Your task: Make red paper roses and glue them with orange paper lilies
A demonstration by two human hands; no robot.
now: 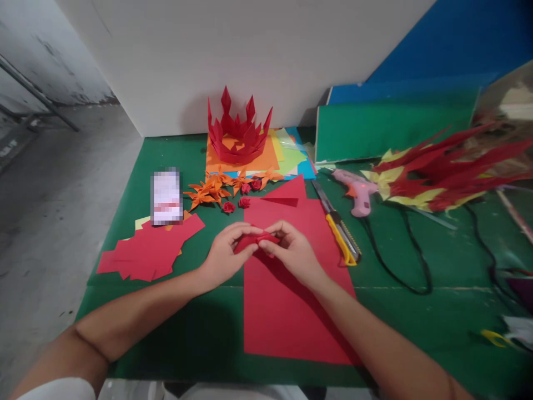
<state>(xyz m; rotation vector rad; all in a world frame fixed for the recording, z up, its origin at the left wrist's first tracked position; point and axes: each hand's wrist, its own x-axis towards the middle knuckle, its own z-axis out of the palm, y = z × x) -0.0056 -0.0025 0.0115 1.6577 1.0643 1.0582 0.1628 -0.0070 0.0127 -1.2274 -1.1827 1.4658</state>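
Between my two hands is a small folded piece of red paper (pixel 249 240), pinched from both sides. The fingers and thumb of my left hand (pixel 227 250) close on its left part. My right hand (pixel 291 244) grips the right end with thumb and fingertips. Both hands are held above a large red paper sheet (pixel 287 311) on the table. A loose red triangular piece (pixel 289 191) lies on the sheet's far edge. Just beyond the hands are several small red paper roses (pixel 228 207) and orange paper flowers (pixel 204 194). The fingers partly cover the folded piece.
A red paper crown (pixel 239 141) stands on coloured sheets (pixel 270 158) at the back. To the right lie a yellow utility knife (pixel 339 233), a pink glue gun (pixel 360 191) with a black cord and red-yellow paper pieces (pixel 437 172). Red paper cuttings (pixel 150 250) and a phone (pixel 166 194) lie left.
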